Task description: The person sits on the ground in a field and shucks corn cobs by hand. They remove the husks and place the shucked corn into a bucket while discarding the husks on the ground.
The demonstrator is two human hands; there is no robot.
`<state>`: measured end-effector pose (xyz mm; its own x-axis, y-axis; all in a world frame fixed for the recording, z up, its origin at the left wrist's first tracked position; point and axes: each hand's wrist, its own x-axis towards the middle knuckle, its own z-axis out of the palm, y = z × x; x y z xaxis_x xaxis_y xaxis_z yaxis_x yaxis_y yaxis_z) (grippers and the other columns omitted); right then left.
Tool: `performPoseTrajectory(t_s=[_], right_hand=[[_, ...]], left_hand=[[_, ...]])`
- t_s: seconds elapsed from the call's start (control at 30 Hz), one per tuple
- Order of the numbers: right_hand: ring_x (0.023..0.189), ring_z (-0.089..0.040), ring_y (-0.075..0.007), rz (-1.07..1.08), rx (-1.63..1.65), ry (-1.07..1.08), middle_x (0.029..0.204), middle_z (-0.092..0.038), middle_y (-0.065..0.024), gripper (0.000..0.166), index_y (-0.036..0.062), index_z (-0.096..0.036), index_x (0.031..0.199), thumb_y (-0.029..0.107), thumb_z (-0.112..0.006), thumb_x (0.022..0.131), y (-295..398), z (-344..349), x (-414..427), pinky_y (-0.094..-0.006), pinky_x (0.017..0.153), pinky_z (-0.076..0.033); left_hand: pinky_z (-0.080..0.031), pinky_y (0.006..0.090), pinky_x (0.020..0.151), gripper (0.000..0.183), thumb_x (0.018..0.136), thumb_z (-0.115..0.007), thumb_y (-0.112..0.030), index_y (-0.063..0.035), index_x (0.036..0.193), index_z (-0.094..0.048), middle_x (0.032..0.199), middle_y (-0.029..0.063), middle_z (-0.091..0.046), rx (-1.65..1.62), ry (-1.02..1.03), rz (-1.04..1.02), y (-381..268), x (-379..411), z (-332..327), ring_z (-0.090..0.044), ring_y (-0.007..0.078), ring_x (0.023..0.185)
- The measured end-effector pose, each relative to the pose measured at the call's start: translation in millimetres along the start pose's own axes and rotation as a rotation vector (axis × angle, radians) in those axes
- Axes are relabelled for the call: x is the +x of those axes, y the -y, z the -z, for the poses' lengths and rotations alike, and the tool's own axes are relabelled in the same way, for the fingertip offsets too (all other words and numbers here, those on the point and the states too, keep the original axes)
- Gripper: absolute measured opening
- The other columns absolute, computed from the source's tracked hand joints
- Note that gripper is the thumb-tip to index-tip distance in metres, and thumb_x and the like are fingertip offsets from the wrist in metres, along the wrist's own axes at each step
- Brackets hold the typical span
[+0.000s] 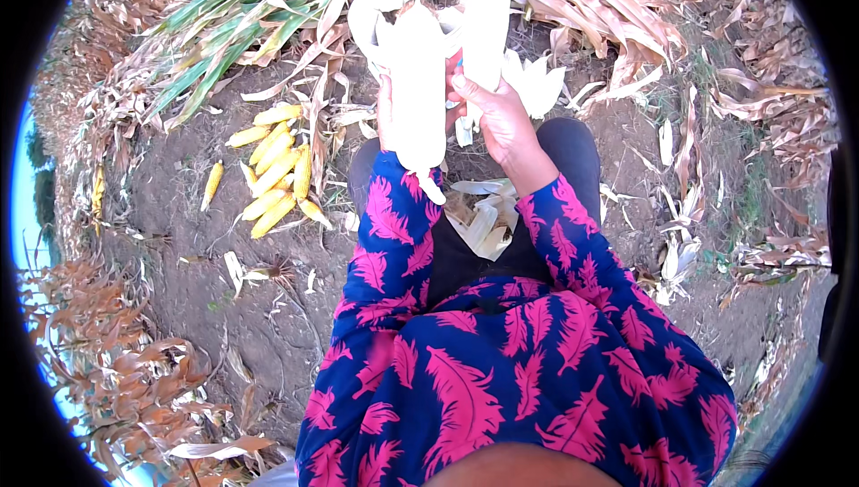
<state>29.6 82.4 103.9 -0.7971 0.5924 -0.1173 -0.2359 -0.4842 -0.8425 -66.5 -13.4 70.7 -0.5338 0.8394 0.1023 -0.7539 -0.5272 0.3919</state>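
My left hand (385, 111) is wrapped around a pale, overexposed ear of corn (419, 84), which stands nearly upright in the view with its narrow end over my left sleeve. My right hand (495, 111) grips pale corn husk (486, 30) between thumb and fingers, just right of the ear. Glare hides the surface of both, and whether the husk is still joined to the ear cannot be told. The ear covers much of my left hand. More loose pale husks (537, 81) lie beyond my right hand, and others (486, 222) lie between my legs.
A pile of yellow husked corn cobs (276, 168) lies on the soil to the left, with a single cob (213, 185) beside it. Green and dry corn stalks (235, 37) lie across the far side. Dry leaves (678, 259) are scattered at the right.
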Motion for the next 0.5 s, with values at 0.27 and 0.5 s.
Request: performPoseTrajectory(t_s=[0.27, 0.5], right_hand=[[0.083, -0.062, -0.0143, -0.012, 0.017, -0.14, 0.093, -0.065, -0.0062, 0.036, 0.0017, -0.057, 0.105, 0.01, -0.075, 0.076, -8.0, 8.2, 8.8, -0.0292, 0.073, -0.05], [0.092, -0.063, -0.0171, 0.183, 0.143, -0.114, 0.101, -0.065, -0.0093, 0.039, -0.0011, -0.056, 0.113, 0.001, -0.072, 0.077, 7.4, 2.9, -12.9, -0.03, 0.083, -0.049]], left_hand=[[-0.051, 0.0454, 0.083, 0.072, 0.089, -0.037, -0.064, -0.008, 0.133, -0.042, 0.123, 0.0139, -0.056, 0.046, -0.061, 0.13, 4.5, 4.8, 25.0, -0.06, 0.03, 0.103], [-0.042, 0.0446, 0.097, 0.072, 0.086, -0.048, -0.061, -0.0074, 0.134, -0.042, 0.127, 0.0148, -0.053, 0.021, -0.214, -0.009, 5.6, -3.2, -6.4, -0.052, 0.03, 0.116]])
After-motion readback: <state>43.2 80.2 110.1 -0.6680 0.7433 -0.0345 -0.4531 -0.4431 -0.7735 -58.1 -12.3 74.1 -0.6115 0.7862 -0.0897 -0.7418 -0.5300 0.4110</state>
